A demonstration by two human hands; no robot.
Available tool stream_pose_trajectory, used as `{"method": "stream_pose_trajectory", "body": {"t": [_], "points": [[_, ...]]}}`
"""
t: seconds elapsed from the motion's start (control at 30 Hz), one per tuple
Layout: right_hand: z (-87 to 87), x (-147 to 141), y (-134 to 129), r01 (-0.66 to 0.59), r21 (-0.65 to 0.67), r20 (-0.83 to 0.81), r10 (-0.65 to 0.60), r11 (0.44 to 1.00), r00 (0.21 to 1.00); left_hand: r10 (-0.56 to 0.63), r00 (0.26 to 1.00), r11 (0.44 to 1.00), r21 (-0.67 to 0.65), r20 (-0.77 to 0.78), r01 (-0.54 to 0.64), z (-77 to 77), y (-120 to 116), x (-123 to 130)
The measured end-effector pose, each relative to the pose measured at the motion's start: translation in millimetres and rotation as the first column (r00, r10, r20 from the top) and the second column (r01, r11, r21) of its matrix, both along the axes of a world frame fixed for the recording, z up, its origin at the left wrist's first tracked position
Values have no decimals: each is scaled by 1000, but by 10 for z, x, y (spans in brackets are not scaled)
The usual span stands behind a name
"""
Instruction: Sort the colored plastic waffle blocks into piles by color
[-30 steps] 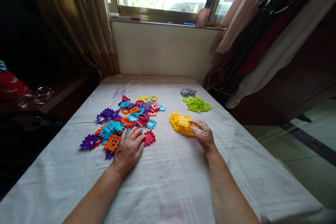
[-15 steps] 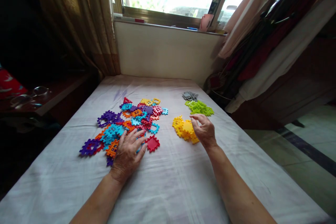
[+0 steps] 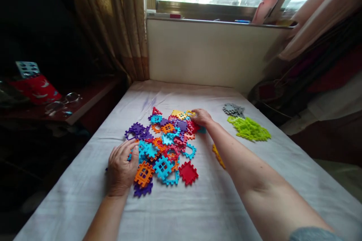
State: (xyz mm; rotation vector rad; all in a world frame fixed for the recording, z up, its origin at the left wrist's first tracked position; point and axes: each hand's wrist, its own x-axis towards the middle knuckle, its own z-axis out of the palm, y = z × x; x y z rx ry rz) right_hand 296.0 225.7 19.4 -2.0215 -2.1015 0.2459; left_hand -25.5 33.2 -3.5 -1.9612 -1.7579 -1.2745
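A mixed heap of toothed plastic pieces lies on the white sheet, with an orange piece (image 3: 144, 173), a light blue piece (image 3: 163, 167) and a red piece (image 3: 188, 173) at its near side. My left hand (image 3: 123, 163) rests at the heap's left edge, fingers curved over pieces; what is under the fingertips is hidden. At the heap's far right, my right hand (image 3: 201, 117) touches a yellow piece (image 3: 190, 113) with its fingertips; its grip is too small to tell. My right forearm partly covers a yellow pile (image 3: 217, 156).
A green pile (image 3: 250, 128) and a grey pile (image 3: 233, 109) lie at the right of the bed sheet (image 3: 181, 218). On a dark table at the left are glasses (image 3: 64, 102) and a red pouch (image 3: 41, 89). Curtain, window and hanging clothes surround the bed.
My left hand has moved to the left edge of the heap, uncovering pieces. My right hand has gone from the yellow pile to the heap's far side. The view has shifted left.
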Motion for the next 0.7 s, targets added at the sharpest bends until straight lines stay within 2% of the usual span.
{"method": "stream_pose_trajectory", "body": {"t": [0.13, 0.27, 0.33, 0.47, 0.57, 0.7], "points": [[-30, 52, 120, -28, -43, 25, 29, 999, 999, -11, 999, 999, -32, 33, 12, -2, 3, 16], [137, 302, -19, -1, -20, 49, 2, 1000, 999, -13, 999, 999, -44, 49, 15, 6, 11, 17], [262, 518, -192, 22, -34, 38, -21, 999, 999, -21, 998, 999, -34, 56, 23, 8, 20, 17], [453, 970, -683, 34, -155, -17, -37, 987, 999, -44, 997, 999, -22, 57, 45, -9, 55, 6], [485, 1183, -1039, 63, -196, -17, -67, 979, 998, -49, 998, 998, -26, 45, 50, -27, 82, -8], [446, 1270, -1332, 114, -153, -28, -120, 982, 992, -41, 998, 999, -9, 55, 42, -28, 91, -10]]}}
